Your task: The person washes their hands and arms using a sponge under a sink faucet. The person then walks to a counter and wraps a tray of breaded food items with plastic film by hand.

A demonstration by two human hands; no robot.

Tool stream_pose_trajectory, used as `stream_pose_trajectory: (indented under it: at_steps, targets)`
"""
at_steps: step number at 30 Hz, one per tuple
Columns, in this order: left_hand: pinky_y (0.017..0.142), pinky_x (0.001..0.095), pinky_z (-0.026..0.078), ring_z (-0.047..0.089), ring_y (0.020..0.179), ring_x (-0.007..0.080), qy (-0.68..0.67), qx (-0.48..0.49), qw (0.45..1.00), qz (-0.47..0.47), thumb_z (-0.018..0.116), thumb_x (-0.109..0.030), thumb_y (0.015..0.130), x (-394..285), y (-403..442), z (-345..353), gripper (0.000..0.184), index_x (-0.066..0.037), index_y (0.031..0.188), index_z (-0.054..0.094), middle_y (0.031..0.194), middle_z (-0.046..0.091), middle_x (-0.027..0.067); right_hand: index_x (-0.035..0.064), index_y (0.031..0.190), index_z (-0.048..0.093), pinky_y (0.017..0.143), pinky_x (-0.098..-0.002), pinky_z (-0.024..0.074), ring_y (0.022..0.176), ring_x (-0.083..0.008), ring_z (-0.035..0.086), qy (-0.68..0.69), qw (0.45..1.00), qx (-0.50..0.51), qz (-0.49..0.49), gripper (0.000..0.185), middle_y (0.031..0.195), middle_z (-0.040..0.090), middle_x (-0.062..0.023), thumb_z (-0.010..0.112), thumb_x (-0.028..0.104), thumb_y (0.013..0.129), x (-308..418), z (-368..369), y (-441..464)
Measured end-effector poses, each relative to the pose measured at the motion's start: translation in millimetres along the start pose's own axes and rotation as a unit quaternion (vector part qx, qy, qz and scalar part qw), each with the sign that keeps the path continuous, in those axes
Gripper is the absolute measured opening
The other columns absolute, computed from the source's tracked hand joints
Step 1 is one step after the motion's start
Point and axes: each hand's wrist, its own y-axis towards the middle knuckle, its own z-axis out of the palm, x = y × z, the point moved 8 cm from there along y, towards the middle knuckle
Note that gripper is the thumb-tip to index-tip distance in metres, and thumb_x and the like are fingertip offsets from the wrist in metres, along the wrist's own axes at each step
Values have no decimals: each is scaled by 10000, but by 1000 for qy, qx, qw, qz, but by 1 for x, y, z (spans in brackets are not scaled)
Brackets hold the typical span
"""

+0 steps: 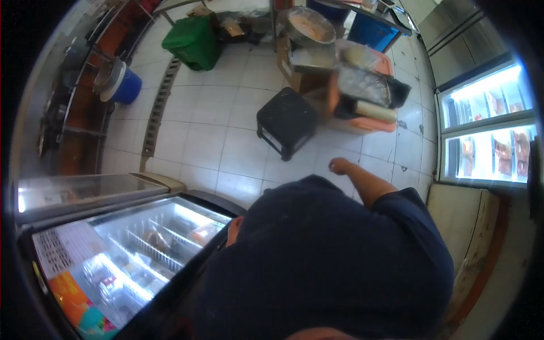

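- Apparently, the black-framed, glass-topped freezer (192,262) borders the white tiled floor's (198,133) near-left corner; heavy, its glass stiff, slippery: hold the rim.
- Left hand (234,231) beside it, right hand (340,166) away; finger closure: can't tell.

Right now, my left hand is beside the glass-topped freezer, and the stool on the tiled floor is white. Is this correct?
The colour is wrong: the head view shows a black stool on the tiled floor. Your left hand is beside the glass-topped freezer.

Head view faces steeply down.
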Motion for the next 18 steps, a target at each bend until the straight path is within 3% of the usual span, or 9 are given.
stream_pose_trajectory:
  at_steps: [2,5,7,9,12,13,15,16,18]
  targets:
    - [819,347,512,660,928,211,10,0,1000,22,618,-255,930,-30,29,-6,250,-85,1106,670,1017,695,93,34,1003,702,933,-475,475,1061,-355,607,-38,999,-14,4,336,1109,659,-184,465,261,929,-8,-10,10]
    - [810,341,514,656,914,190,-55,17,998,-23,633,-259,927,-50,55,3,256,-88,1113,672,1011,695,81,71,1084,696,937,-438,463,1048,-360,610,-22,998,-6,57,335,1117,668,-190,547,316,912,-74,4,59]
    - [805,336,515,651,903,171,-156,24,983,-93,646,-261,924,-49,63,7,265,-89,1123,672,1007,695,71,55,1088,689,934,-458,458,1043,-382,607,-9,989,-94,115,341,1084,672,-208,507,301,938,-116,-25,83]
    - [810,337,514,650,909,171,-69,22,991,-116,644,-256,925,-52,54,-10,267,-84,1128,669,1011,693,72,60,1036,675,877,-465,469,982,-344,611,111,971,-120,175,346,1024,667,-185,497,343,946,-172,-39,118]
    - [817,338,513,647,918,171,9,44,984,-173,641,-248,926,-47,34,-14,271,-77,1134,663,1016,691,73,81,893,623,722,-465,490,815,-244,605,445,809,-169,344,399,886,638,-122,491,452,954,-266,-38,150]
    - [820,338,513,646,921,171,26,58,979,-194,640,-246,926,-48,27,-12,272,-74,1136,662,1017,690,74,92,855,600,679,-451,490,772,-217,591,554,727,-149,378,408,865,621,-105,505,479,947,-280,-43,156]
    - [825,339,512,644,927,171,44,71,968,-238,638,-241,927,-58,17,-14,274,-69,1141,658,1021,689,74,88,946,647,650,-438,489,742,-237,599,671,537,-287,423,453,841,627,-100,528,525,923,-297,-57,160]
    - [827,340,511,643,930,171,48,77,962,-259,637,-238,928,-63,11,-17,276,-67,1143,656,1022,688,75,75,1003,649,664,-430,489,757,-240,598,662,513,-331,435,483,848,628,-99,532,536,920,-322,-53,172]
    - [832,340,511,642,936,171,58,86,950,-294,634,-233,928,-80,6,-24,278,-62,1147,653,1026,687,75,49,1119,652,691,-415,489,788,-246,597,532,568,-431,456,561,861,631,-97,539,558,912,-406,-32,211]
